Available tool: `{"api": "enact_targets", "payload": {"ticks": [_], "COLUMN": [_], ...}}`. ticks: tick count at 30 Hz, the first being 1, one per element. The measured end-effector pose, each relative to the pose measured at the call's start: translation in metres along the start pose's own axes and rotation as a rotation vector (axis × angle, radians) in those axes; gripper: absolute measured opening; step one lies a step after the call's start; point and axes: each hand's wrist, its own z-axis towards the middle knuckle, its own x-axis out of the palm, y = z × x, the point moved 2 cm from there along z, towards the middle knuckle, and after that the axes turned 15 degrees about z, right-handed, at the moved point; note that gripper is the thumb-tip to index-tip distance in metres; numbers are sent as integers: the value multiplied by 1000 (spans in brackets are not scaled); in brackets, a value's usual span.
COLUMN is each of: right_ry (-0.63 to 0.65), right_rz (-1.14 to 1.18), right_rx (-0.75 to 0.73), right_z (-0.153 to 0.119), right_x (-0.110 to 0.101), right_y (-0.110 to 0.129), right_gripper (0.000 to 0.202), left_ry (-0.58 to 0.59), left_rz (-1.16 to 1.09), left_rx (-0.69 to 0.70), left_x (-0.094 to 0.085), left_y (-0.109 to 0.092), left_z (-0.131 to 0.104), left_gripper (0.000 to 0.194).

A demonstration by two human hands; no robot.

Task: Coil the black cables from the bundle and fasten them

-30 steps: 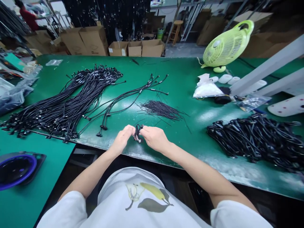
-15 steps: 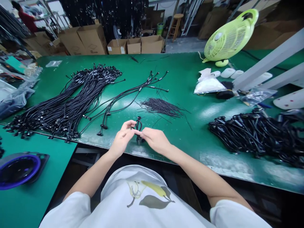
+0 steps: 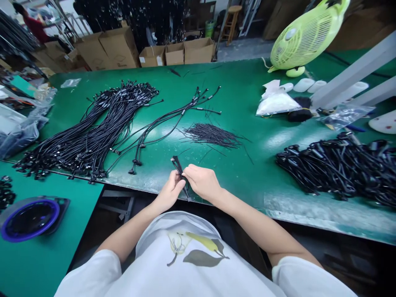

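Observation:
Near the front edge of the green table, my left hand (image 3: pixel 171 189) is closed round a black cable (image 3: pixel 177 165) folded into a short bundle. The bundle leans, with connector ends showing above the fingers and another end poking out below. At its middle the fingertips of my right hand (image 3: pixel 202 181) are pinched together against the cable; any thin tie between them is too small to make out. Beyond my hands lies a pile of thin black wire ties (image 3: pixel 213 135). Several loose, unfolded cables (image 3: pixel 161 123) stretch out to the left of that pile.
A large heap of long black cables (image 3: pixel 102 128) covers the left of the table. Folded, bundled cables (image 3: pixel 334 169) lie on the right. Behind them are a white plastic bag (image 3: pixel 275 101), a green fan (image 3: pixel 306 37) and grey posts (image 3: pixel 352 66). A purple-rimmed bowl (image 3: pixel 55 212) sits at lower left.
The folded cable has tilted to the left at its top. My left hand has moved lower on it, and my right fingers have closed in at its middle. The view has shifted slightly.

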Motion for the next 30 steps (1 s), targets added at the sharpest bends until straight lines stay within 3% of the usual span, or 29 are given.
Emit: {"api": "enact_targets", "payload": {"ticks": [2,5,7,11,13,15,18,22,25,30], "right_ry": [10,146,248,314,207,-1,-219,-205,-145,-16], "right_rz": [352,871,996,972,755,495,239,-133,-239,-225], "right_rx": [197,453,538,588,500,312,95,19,-110,-365], "right_z": [0,-2,-5,-13,-14,-12,-4,8,10,10], "right_x": [-1,6,12,15,5,-10,-25,-25,-25,-33], "right_y": [-3,-7,-11,-16,-14,-5,9,8,0,-13], "right_gripper": [29,37,43,55,53,42,62,31,34,40], "left_ry": [-44,-147,-165,-124,-118,-153,-167,17,109,335], "left_rz": [87,162,109,-141,-247,-279,-219,-269,-372,-430], "left_rx": [66,130,118,23,-29,-73,-119,-207,-276,-417], "left_x": [3,5,5,3,2,3,10,24,24,18], "left_y": [3,3,0,-10,-12,-13,-12,-11,-15,-21], "left_z": [-2,-6,-8,-6,-1,3,8,8,8,7], "left_gripper": [43,43,40,30,28,27,32,39,42,44]}}
